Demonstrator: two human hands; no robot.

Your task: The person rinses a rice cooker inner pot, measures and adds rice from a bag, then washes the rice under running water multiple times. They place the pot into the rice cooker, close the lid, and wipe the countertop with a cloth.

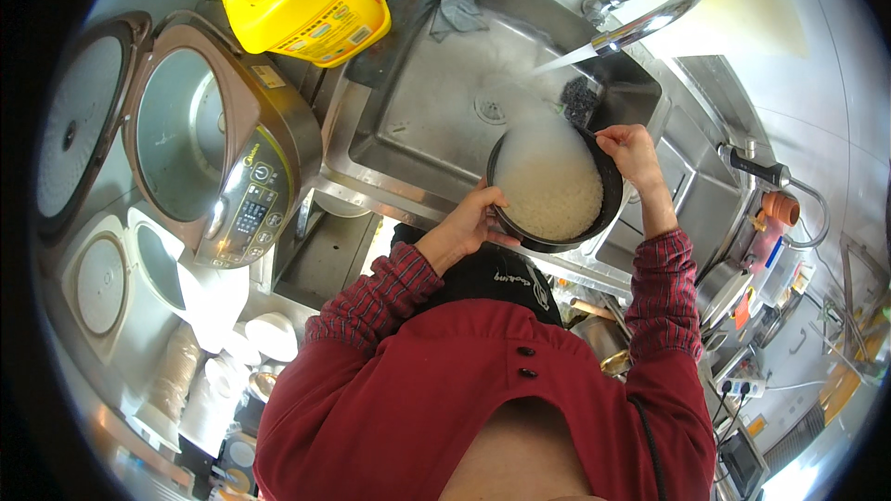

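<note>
A dark rice cooker pot [613,184] is tilted away from me over the near edge of the sink. In it lies wet white rice [564,205], and cloudy water [536,132] pours over its far rim into the sink. My left hand [480,212] grips the pot's near left side, thumb on the rim and fingers beneath. My right hand [628,153] pinches the rim at the far right. Beyond the pot, a chrome faucet [637,17] runs a stream of water into the stainless steel sink [431,104], which has a round drain strainer [490,110].
A dark scouring pad [578,100] and a grey cloth [459,15] lie in the sink. To the left stand a yellow detergent jug [313,7], an open Midea rice cooker [278,118] and a smaller white cooker [209,292]. A black-handled spray tap [755,165] is on the right.
</note>
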